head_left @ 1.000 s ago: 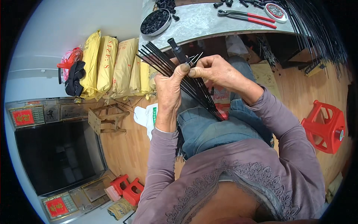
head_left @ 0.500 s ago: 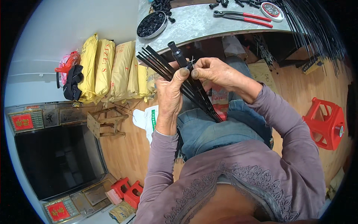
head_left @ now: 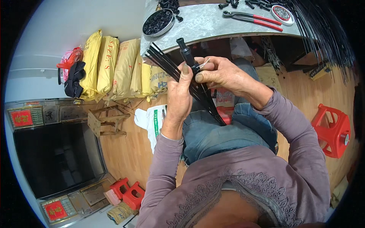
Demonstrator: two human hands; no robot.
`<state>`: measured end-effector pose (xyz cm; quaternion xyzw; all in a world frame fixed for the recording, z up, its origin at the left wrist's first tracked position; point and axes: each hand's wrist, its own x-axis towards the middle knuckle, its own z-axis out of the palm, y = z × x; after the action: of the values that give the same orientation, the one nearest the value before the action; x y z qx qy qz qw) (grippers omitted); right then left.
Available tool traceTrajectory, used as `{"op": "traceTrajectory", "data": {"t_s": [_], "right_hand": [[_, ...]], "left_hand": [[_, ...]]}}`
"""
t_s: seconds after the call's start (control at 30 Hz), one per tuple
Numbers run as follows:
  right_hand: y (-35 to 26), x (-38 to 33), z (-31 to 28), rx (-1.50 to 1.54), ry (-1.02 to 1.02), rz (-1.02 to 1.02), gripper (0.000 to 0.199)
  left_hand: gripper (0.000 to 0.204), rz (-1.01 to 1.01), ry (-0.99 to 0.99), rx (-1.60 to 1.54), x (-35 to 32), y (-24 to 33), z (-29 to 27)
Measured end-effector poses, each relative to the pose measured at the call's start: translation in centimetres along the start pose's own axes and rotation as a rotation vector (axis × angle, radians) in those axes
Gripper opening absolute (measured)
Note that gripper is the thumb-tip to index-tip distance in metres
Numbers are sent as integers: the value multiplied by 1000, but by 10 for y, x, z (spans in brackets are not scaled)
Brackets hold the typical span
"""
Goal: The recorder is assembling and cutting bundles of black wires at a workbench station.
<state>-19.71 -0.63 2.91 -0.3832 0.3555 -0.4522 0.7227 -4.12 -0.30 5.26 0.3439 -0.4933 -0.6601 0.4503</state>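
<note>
My left hand (head_left: 178, 98) is closed around a bundle of thin black rods (head_left: 164, 62), which slants from the upper left down toward my lap. Its thumb lies against a stepped black tubular fitting (head_left: 185, 52) standing up beside the rods. My right hand (head_left: 225, 75) is closed in a pinch at the fitting's lower collar, where the rods meet it. From between its fingers sticks out a thin pale wire (head_left: 205, 61) with crossed ends. The fingers partly hide the joint between rods and fitting.
On the table (head_left: 205, 24) ahead are a round dish (head_left: 158, 22) of small black parts, red-handled pincers (head_left: 253, 19), a small dish (head_left: 283, 15) of metal bits and many long black rods (head_left: 315, 30). A red stool (head_left: 331, 131) stands right, a wooden stool (head_left: 108, 121) left.
Both hands and the bundle sit slightly lower and farther right against my lap. The wire's ends now point more to the right, and the right fingers have curled around the fitting's collar.
</note>
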Motion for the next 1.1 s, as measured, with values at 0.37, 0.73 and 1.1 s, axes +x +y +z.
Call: {"op": "traceTrajectory", "data": {"t_s": [0.37, 0.73, 1.1], "right_hand": [[-5, 6, -10, 2, -78, 115, 34], [16, 2, 10, 271, -33, -108, 65], [6, -3, 5, 261, -98, -54, 61]], "left_hand": [[44, 28, 49, -34, 4, -11, 8], [36, 142, 171, -68, 9, -21, 5], [38, 97, 73, -49, 1, -11, 14]]}}
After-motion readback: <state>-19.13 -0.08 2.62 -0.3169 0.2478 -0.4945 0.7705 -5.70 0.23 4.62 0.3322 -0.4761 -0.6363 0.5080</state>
